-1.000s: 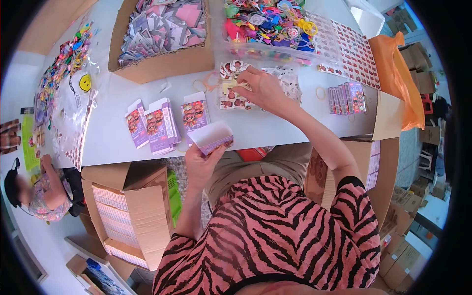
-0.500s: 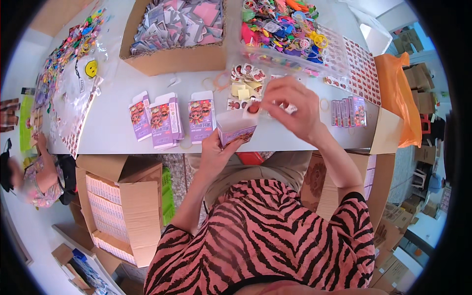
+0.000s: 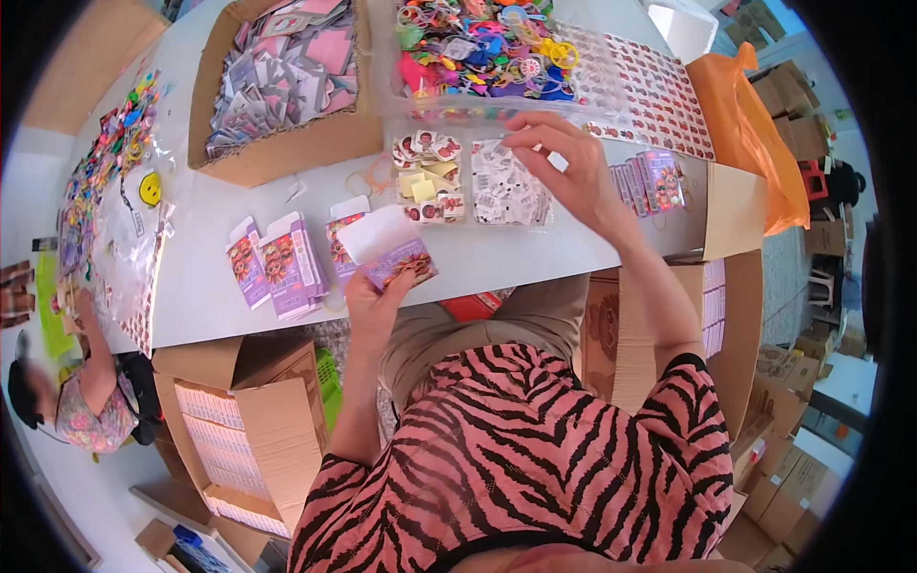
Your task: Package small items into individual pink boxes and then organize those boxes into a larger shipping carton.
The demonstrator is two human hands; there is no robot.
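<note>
My left hand (image 3: 374, 304) grips a small purple carton (image 3: 406, 265) with printed figures, its white top flap standing up. To the right, my right hand (image 3: 568, 167) hovers with bent fingers, thumb and fingertips apart and nothing visible between them. Under its fingertips is a clear tray of small white printed slips (image 3: 508, 186). Beside that sits a tray of cut-out figure stickers (image 3: 426, 148) and folded yellowish pieces (image 3: 420, 184). Several more purple cartons (image 3: 287, 263) with raised flaps lie left of my left hand, one partly hidden behind the held carton.
A cardboard box of greyish-pink cards (image 3: 287, 160) and a clear bin of colourful trinkets (image 3: 497, 57) stand at the back. Filled purple boxes (image 3: 661, 180), a sticker sheet (image 3: 659, 86) and an orange bag (image 3: 740, 143) are right. Another person (image 3: 91, 401) works far left.
A small piece with a red figure, earlier at the carton's opening by my right fingers, is out of sight. My right hand has moved up away from the carton. The view has shifted.
</note>
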